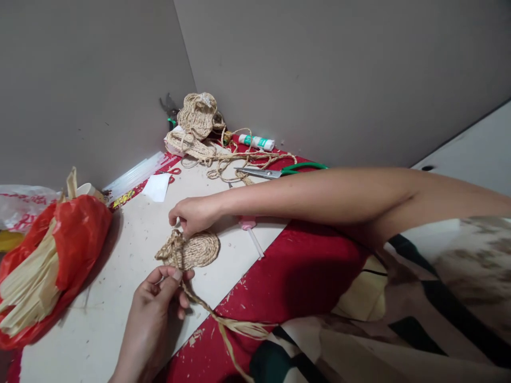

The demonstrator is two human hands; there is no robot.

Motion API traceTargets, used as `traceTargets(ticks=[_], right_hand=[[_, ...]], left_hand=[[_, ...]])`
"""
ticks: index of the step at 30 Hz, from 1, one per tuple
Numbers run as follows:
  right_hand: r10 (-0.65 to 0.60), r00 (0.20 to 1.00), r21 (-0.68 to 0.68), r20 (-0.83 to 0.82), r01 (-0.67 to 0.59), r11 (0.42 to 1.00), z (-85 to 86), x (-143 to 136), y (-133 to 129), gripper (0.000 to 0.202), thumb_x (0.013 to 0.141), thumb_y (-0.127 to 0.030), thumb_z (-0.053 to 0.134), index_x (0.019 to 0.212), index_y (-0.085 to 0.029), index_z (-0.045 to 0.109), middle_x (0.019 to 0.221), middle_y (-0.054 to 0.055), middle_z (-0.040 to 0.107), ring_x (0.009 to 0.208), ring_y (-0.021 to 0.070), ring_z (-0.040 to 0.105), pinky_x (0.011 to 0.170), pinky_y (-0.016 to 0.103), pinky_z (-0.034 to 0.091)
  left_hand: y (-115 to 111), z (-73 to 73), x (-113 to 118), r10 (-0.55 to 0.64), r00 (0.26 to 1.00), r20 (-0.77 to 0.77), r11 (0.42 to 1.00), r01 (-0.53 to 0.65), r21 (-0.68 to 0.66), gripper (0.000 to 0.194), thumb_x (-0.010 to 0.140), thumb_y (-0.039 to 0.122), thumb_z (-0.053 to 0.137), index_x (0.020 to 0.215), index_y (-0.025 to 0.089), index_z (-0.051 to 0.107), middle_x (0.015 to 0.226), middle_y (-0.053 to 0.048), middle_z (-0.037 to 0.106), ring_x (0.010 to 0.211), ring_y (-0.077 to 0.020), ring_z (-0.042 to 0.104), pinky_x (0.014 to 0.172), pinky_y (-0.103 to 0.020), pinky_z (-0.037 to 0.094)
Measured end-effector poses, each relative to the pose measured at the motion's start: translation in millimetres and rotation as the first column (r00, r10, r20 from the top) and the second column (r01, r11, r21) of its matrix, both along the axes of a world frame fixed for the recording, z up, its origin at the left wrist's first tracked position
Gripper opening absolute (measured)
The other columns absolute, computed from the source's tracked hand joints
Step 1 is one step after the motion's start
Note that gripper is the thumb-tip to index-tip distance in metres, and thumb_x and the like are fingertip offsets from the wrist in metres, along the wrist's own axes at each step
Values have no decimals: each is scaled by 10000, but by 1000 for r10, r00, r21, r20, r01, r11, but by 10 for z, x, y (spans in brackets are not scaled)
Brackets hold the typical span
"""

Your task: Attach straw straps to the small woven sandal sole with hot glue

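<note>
A coiled, woven straw piece (202, 250) with a rounded right end lies on the white board. A loop or knot of braid (173, 244) stands up on its left part. My left hand (157, 298) pinches the braided straw cord (203, 304) at the piece's near edge. From there the cord runs toward my lap and ends in loose strands. My right hand (197, 215) is closed just above the piece's far edge, fingers curled down; what its fingertips hold, if anything, cannot be made out.
Green-handled scissors (265, 173), a pink tool (248, 222) partly under my forearm, and straw cords lie beyond my right arm. Finished woven pieces (197, 117) stack in the corner. A red bag (82, 229) of straw stands left, near clear sticks (138, 175) and white paper (157, 187).
</note>
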State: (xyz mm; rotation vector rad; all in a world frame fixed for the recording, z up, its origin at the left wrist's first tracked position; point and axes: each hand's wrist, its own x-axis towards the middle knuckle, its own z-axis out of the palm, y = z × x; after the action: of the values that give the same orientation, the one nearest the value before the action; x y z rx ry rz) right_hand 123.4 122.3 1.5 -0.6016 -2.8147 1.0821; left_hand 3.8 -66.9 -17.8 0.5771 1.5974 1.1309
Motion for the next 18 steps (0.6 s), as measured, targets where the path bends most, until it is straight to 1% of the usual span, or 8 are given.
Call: traceTargets(ticks=[2, 3, 6, 7, 8, 10, 13, 18], right_hand=[[-47, 999, -6, 1, 47, 999, -22, 74, -51, 450, 696, -117, 683, 1139, -59, 634, 826, 51, 635, 649, 119, 510, 590, 247, 384], [-74, 997, -48, 5, 74, 996, -33, 115, -84, 448, 705, -131, 682, 1144, -72, 621, 817, 42, 631, 632, 112, 515, 581, 243, 391], [-131, 990, -283, 48, 140, 949, -39, 241, -183, 493, 747, -135, 653, 1225, -93, 539, 791, 18, 630, 545, 85, 527, 534, 224, 417], [-139, 988, -338, 64, 153, 929, -29, 280, -207, 512, 754, -120, 640, 1249, -95, 516, 789, 16, 635, 526, 81, 530, 522, 222, 423], [-146, 987, -354, 73, 163, 921, -15, 315, -221, 525, 752, -102, 631, 1262, -93, 507, 790, 18, 643, 523, 82, 536, 524, 222, 429], [-169, 984, -284, 54, 178, 942, 16, 369, -220, 504, 733, -66, 622, 1231, -84, 546, 795, 30, 660, 567, 92, 556, 566, 227, 438], [-181, 983, -141, -39, 174, 975, 29, 400, -176, 398, 723, -49, 618, 1120, -73, 634, 830, 46, 675, 663, 98, 571, 653, 225, 432], [-118, 984, -146, -134, 98, 984, -44, 354, -144, 289, 738, -44, 619, 1018, -88, 679, 812, 28, 653, 692, 88, 550, 680, 216, 409]], left_hand=[[9, 17, -47, 1, 998, -67, 1000, 0, 6, 247, 749, 358, 748, 820, 172, 602, 725, -38, 681, 484, -66, 459, 456, -186, 352], [17, 24, -83, -13, 994, -108, 1000, 13, 5, 249, 745, 366, 747, 807, 167, 611, 666, -27, 657, 475, -68, 447, 452, -187, 348], [49, 37, -216, -87, 975, -203, 996, 88, -6, 275, 726, 396, 752, 794, 153, 643, 564, -7, 595, 464, -80, 429, 435, -190, 330], [59, 39, -258, -113, 968, -226, 993, 113, -11, 288, 717, 407, 757, 796, 152, 650, 555, -5, 587, 467, -85, 432, 432, -193, 326], [67, 39, -294, -139, 958, -250, 990, 139, -17, 298, 714, 419, 757, 799, 153, 652, 542, -3, 578, 465, -90, 433, 433, -196, 323], [74, 37, -338, -181, 931, -316, 983, 180, -32, 312, 723, 445, 744, 808, 160, 652, 509, 6, 556, 456, -93, 428, 440, -200, 312], [65, 25, -338, -228, 876, -426, 972, 229, -50, 318, 762, 475, 702, 840, 171, 655, 487, 20, 528, 448, -85, 396, 454, -198, 285], [26, 2, -284, -248, 817, -520, 960, 277, -21, 284, 798, 466, 670, 807, 183, 654, 540, 19, 516, 508, -102, 418, 493, -211, 323]])
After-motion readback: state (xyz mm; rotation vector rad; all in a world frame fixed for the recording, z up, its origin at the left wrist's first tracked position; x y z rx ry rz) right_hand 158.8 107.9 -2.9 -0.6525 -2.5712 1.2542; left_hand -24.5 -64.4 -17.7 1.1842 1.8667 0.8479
